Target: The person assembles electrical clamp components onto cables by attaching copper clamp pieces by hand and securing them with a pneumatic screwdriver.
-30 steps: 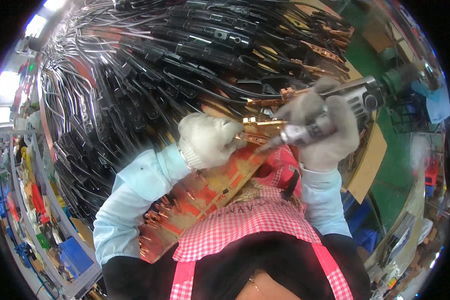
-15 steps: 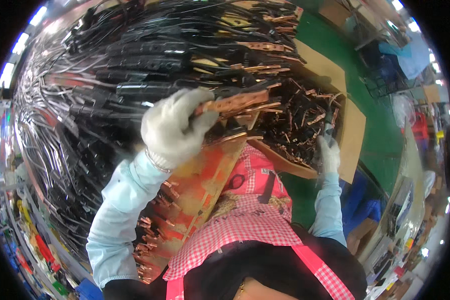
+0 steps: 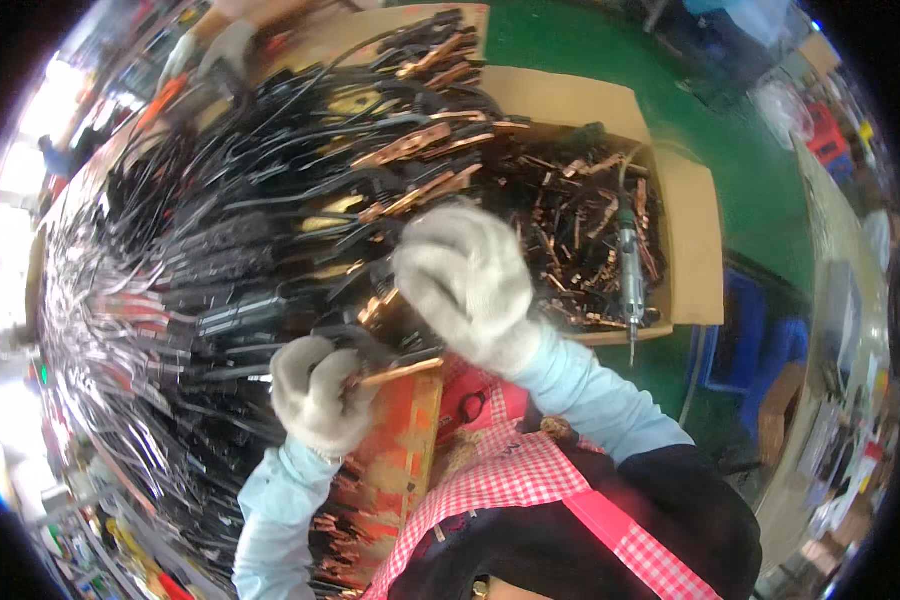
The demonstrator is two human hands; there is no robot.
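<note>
My left hand (image 3: 320,395), in a pale work glove, is closed around a copper jaw piece (image 3: 402,372) that points right over the red-orange board's edge (image 3: 410,440). My gloved right hand (image 3: 470,285) hovers above and right of it, fingers curled and somewhat blurred. What it grips, if anything, is hidden. Just left of it are copper ends (image 3: 378,308) among the pile. A grey and green powered screwdriver (image 3: 631,270) hangs upright with its bit down, in front of the open carton (image 3: 692,245), apart from both hands.
Black handles and cables with copper ends form a big pile (image 3: 240,240) on the left. Loose copper and black parts (image 3: 580,225) fill the carton. At the far upper left are another person's gloved hands (image 3: 225,55). Blue stools (image 3: 750,330) stand at right on the green floor.
My right hand has let go of the screwdriver and moved left to the pile's edge. My left hand has drawn down toward me with a copper piece in it. The view has turned.
</note>
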